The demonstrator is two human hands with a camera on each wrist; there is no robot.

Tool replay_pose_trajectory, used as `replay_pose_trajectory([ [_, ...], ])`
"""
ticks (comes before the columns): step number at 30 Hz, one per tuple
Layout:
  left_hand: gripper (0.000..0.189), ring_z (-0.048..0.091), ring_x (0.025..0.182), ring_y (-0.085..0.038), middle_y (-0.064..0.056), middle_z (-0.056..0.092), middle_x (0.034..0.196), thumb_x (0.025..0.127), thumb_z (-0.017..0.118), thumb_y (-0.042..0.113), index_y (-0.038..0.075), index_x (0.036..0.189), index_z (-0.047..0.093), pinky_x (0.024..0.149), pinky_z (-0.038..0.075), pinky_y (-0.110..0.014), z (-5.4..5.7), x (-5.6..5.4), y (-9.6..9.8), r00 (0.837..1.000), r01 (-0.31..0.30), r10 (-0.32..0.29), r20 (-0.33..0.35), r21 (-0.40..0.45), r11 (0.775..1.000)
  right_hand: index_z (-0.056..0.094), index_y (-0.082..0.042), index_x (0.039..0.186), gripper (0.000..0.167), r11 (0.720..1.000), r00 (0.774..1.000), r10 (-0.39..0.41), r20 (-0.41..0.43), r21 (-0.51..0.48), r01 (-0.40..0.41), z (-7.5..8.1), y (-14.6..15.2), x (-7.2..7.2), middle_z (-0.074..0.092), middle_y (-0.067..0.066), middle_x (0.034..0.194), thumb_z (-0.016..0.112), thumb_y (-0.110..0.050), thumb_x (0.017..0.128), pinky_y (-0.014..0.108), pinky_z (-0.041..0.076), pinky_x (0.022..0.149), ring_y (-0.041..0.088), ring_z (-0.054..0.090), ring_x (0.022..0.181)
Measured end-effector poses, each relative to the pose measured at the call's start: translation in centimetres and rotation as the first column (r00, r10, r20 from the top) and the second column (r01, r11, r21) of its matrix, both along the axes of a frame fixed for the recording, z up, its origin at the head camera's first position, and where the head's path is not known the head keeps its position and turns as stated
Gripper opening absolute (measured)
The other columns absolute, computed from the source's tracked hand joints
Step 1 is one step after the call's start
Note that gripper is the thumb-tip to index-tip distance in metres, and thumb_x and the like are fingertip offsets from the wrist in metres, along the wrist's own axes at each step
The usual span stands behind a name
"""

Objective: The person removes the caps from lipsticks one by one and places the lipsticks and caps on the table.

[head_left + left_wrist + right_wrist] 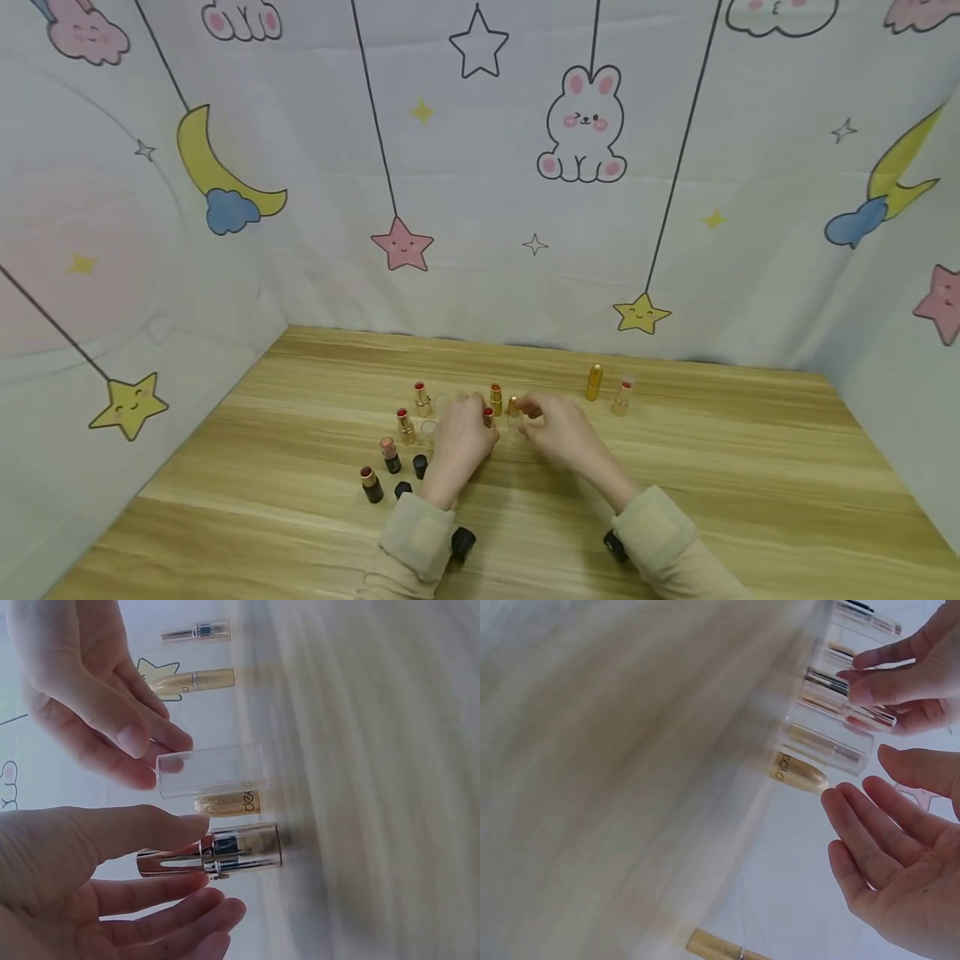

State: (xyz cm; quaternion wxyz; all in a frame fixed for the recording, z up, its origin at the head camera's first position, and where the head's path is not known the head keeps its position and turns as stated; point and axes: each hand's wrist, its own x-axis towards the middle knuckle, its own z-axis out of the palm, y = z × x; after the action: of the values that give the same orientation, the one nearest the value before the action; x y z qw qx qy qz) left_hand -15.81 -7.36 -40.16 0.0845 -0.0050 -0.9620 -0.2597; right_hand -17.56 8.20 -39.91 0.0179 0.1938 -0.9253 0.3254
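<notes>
A lipstick point(489, 417) with a red tip and shiny gold base stands upright on the table, pinched between the thumb and fingers of my left hand point(463, 432). In the left wrist view the same lipstick point(244, 849) shows its metallic base. Beside it are a clear cap point(214, 771) and a rounded gold cap point(229, 802) with lettering. My right hand point(561, 427) is close to the clear cap, its fingers loosely bent around nothing visible. In the right wrist view the fingers of the right hand point(900, 862) are spread near the gold cap point(799, 771).
An uncapped gold lipstick point(496, 400) stands behind the hands. To the left are several open lipsticks, including a black-based one point(372, 485), with black caps point(420, 466) beside them. A gold lipstick point(594, 382) and a pink-gold lipstick point(622, 397) stand back right. Printed curtains point(480, 292) enclose the wooden table point(750, 483).
</notes>
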Motion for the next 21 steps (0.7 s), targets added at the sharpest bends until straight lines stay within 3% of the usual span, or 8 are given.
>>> replay_pose_trajectory([
  [3,0.016,0.049,0.065,-0.020,-0.010,0.059,0.079,0.074,0.076,0.007,0.004,0.082,0.062,0.049,0.039,-0.029,0.3,0.0,0.0,1.000,-0.005,0.005,0.018,0.011,1.000,0.069,-0.008,0.110,0.027,1.000,1.000,-0.016,-0.014,0.012,0.016,0.3,0.4,0.1,0.072,0.007,0.107,0.072,-0.012,0.084,0.044,0.053,0.088,0.024,0.067,0.098],
  [8,0.032,0.051,0.071,-0.021,-0.013,0.063,0.094,0.075,0.077,0.012,0.002,0.103,0.065,0.054,0.042,-0.032,0.8,0.1,-0.1,0.998,-0.013,0.011,0.063,0.033,0.999,0.068,-0.008,0.112,0.029,0.999,0.999,-0.040,-0.011,0.005,0.040,0.8,1.1,0.4,0.072,0.008,0.109,0.072,-0.014,0.085,0.045,0.053,0.089,0.024,0.067,0.101],
  [12,0.039,0.052,0.072,-0.022,-0.015,0.064,0.106,0.077,0.075,0.012,0.002,0.113,0.064,0.055,0.043,-0.031,1.5,0.4,0.1,0.998,-0.005,0.001,0.055,0.069,0.998,0.068,-0.007,0.112,0.028,0.999,0.998,-0.045,-0.045,-0.027,0.044,1.4,2.0,0.5,0.071,0.008,0.110,0.071,-0.014,0.085,0.046,0.052,0.091,0.025,0.066,0.102],
  [15,0.041,0.059,0.080,-0.025,-0.016,0.064,0.113,0.078,0.074,0.013,0.003,0.116,0.064,0.059,0.048,-0.035,2.3,0.6,0.5,1.000,0.018,-0.019,0.015,0.069,0.997,0.068,-0.005,0.111,0.027,0.998,0.994,-0.045,-0.098,-0.058,0.039,1.9,2.7,0.4,0.071,0.010,0.108,0.070,-0.014,0.086,0.047,0.052,0.091,0.027,0.066,0.101],
  [19,0.044,0.063,0.098,-0.030,-0.015,0.064,0.117,0.079,0.076,0.016,0.003,0.119,0.063,0.076,0.055,-0.042,3.4,0.9,1.3,0.997,0.058,-0.054,-0.054,0.076,0.995,0.068,-0.003,0.110,0.026,0.993,0.984,-0.057,-0.166,-0.108,0.040,2.5,3.6,0.2,0.072,0.011,0.106,0.069,-0.013,0.087,0.048,0.051,0.090,0.027,0.067,0.100],
  [21,0.045,0.063,0.101,-0.032,-0.015,0.064,0.117,0.079,0.076,0.016,0.003,0.120,0.063,0.081,0.055,-0.043,3.8,1.0,1.8,0.994,0.083,-0.074,-0.086,0.110,0.990,0.068,-0.003,0.110,0.026,0.990,0.980,-0.073,-0.187,-0.134,0.048,2.7,4.1,0.1,0.072,0.012,0.105,0.069,-0.013,0.086,0.053,0.046,0.096,0.028,0.067,0.100],
])
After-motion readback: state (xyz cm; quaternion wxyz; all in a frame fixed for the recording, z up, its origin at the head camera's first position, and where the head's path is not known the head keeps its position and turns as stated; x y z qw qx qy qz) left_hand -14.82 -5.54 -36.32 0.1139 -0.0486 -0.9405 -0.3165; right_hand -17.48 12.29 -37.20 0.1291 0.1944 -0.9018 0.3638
